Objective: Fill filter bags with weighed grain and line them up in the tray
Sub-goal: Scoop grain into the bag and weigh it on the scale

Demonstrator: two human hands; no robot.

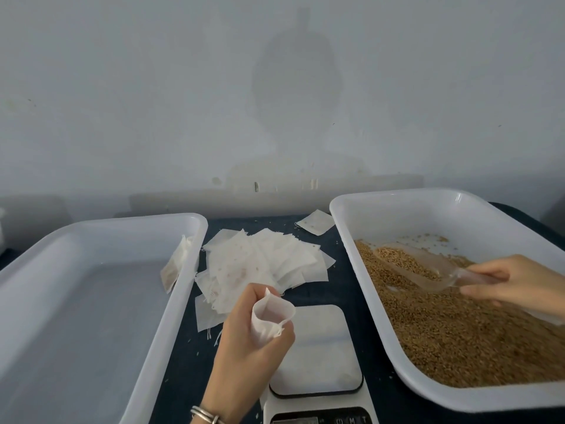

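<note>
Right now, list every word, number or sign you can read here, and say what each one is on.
"M" on a button of the scale's front panel, at the bottom edge of the view.
"T" on the button right of it, cut off by the frame edge.
A power symbol on the button left of the "M".
The scale's display is too dark and cropped to read.
Nothing else here carries readable text.

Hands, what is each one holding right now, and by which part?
Left hand grips an open filter bag around its lower body. Right hand holds the clear scoop by its handle, with grain in it.
</note>
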